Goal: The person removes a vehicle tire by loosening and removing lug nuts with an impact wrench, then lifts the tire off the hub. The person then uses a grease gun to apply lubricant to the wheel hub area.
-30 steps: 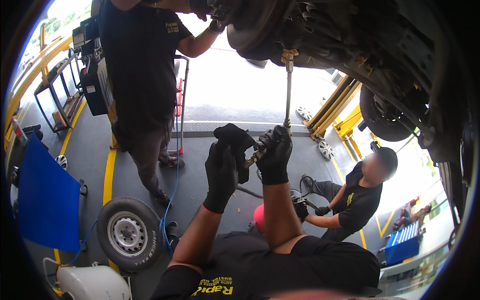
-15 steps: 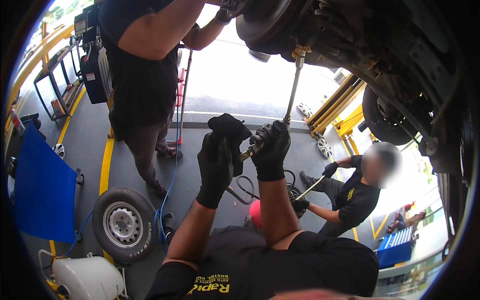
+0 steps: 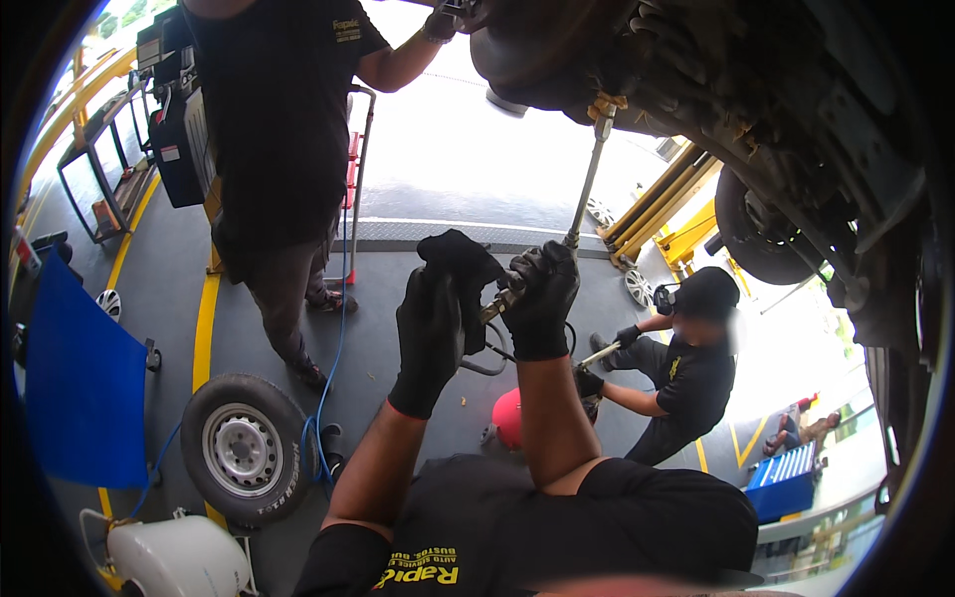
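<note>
My right hand (image 3: pixel 542 298), in a black glove, is closed around the handle of a grease gun (image 3: pixel 587 184). Its long metal tube slants up to the underside of a raised vehicle (image 3: pixel 686 70), where the tip meets a joint smeared with yellowish grease (image 3: pixel 605 103). A dark hose hangs below the handle's lower metal end. Just left of that end, my left hand (image 3: pixel 426 343), also gloved in black, is raised and closed on a black cloth (image 3: pixel 460 261). Folds of the cloth hide part of the fingers.
At the left stands a person (image 3: pixel 279 129) reaching up to the wheel hub. Another person (image 3: pixel 686 373) at lower right grips a lever beside a red round container (image 3: pixel 507 416). A tyre (image 3: pixel 244 448), a blue air hose (image 3: pixel 343 338) and a white tank (image 3: pixel 179 557) are at lower left.
My hands stay almost where they were. The person at right has leaned left and lowered the lever. The person at left has shifted, with the torso now more upright.
</note>
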The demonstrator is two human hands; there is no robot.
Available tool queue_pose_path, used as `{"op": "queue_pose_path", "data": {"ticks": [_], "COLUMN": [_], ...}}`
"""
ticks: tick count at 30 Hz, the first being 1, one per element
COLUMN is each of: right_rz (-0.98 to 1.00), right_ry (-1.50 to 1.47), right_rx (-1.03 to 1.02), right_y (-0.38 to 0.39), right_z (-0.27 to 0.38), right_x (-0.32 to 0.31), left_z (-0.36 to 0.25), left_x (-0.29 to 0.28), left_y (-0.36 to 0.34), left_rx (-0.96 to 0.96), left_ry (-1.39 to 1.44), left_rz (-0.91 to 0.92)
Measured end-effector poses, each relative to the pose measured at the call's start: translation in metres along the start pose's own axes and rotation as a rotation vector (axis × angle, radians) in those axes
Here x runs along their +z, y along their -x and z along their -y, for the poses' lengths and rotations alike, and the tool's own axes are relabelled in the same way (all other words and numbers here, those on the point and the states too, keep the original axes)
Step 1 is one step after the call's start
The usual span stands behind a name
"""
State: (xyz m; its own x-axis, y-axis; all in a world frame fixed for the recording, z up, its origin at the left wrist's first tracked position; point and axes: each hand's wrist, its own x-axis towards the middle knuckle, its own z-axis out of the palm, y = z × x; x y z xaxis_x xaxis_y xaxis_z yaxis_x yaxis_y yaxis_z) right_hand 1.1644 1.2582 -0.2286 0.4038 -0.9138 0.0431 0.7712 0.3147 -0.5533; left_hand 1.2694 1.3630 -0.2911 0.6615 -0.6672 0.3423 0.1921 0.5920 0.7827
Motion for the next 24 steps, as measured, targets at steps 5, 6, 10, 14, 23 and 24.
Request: {"op": "queue_pose_path", "data": {"ticks": [5,6,10,14,23,24], "right_rz": [-0.036,-0.009,-0.126,-0.116,-0.032,-0.016], "right_ry": [-0.007,-0.042,0.029,-0.027,-0.161,-0.197], "right_rx": [-0.093,-0.104,-0.238,-0.205,-0.112,-0.091], "right_y": [0.0,-0.001,0.002,0.004,0.007,0.006], "right_z": [-0.005,-0.005,-0.01,-0.011,-0.011,-0.01], "right_x": [0.001,0.002,0.002,0.008,0.019,0.019], "left_z": [0.011,0.011,0.007,-0.008,-0.041,-0.043], "left_x": [-0.014,-0.016,-0.021,-0.023,-0.021,-0.019], "left_y": [-0.018,-0.024,-0.039,-0.045,-0.048,-0.047], "left_rx": [0.042,-0.018,-0.136,-0.207,-0.27,-0.257], "left_ry": [-0.073,-0.04,0.018,-0.11,-0.108,-0.118], "left_rz": [0.15,0.186,0.347,0.399,0.492,0.472]}}
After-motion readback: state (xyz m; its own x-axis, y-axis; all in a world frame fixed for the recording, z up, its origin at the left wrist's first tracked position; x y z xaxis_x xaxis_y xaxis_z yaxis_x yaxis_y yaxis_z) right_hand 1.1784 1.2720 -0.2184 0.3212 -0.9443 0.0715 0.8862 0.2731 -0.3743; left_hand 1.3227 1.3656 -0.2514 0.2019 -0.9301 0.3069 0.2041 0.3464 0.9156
